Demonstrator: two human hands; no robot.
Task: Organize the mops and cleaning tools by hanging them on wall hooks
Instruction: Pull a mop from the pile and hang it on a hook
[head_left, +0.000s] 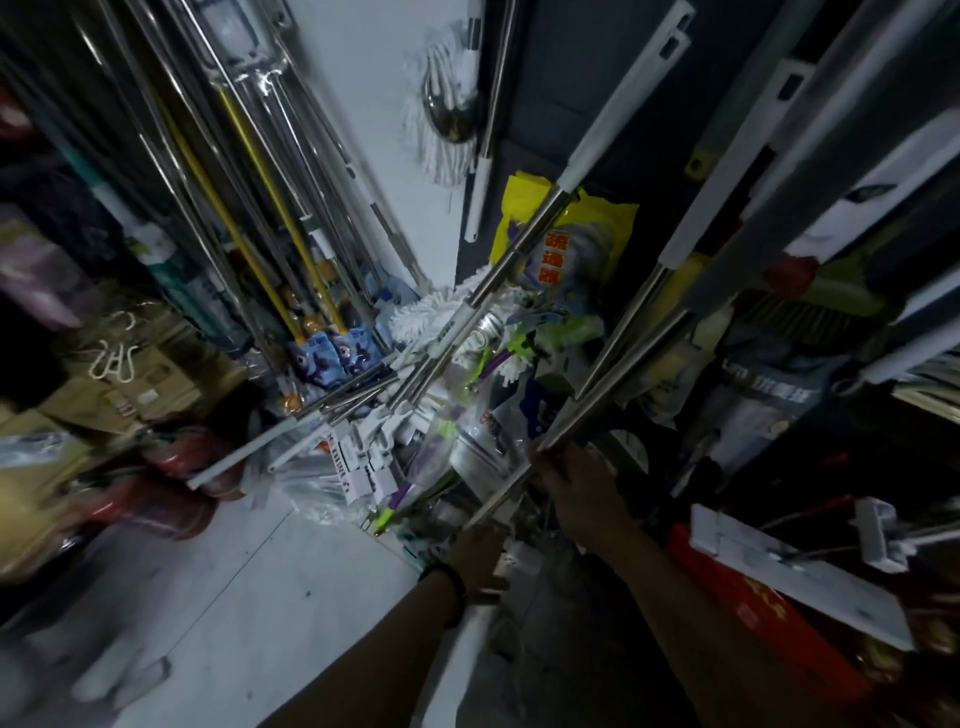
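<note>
We see both arms reaching forward and down into a crowded corner. The right hand (574, 475) is curled round the low end of two steel poles (613, 380) that lie side by side. From that grip the poles slant up and to the right, away from the hand, into pale sleeves near the top edge.

A short stretch of steel runs on below the right hand, down and left to the left hand (480, 551), which lies lower and nearer to us and wears a dark wristband (445, 577). The shaft meets the top of this hand. Its fingers are hidden behind the back of the hand and the picture is blurred there, so we cannot tell whether it grips the shaft or only touches it.

Just beyond both hands lies a heap (467, 441) of wrapped goods and mop heads on the pale floor (249, 582). A third mop (519, 249) leans over the heap, well apart from the hands, with a yellow bag (613, 218) behind it. A white string mop (447, 109) hangs high on the pale wall. Yellow-shafted mops (260, 208) stand at the left, and a white flat mop head (800, 582) lies over a red box (727, 592) at the right.
</note>
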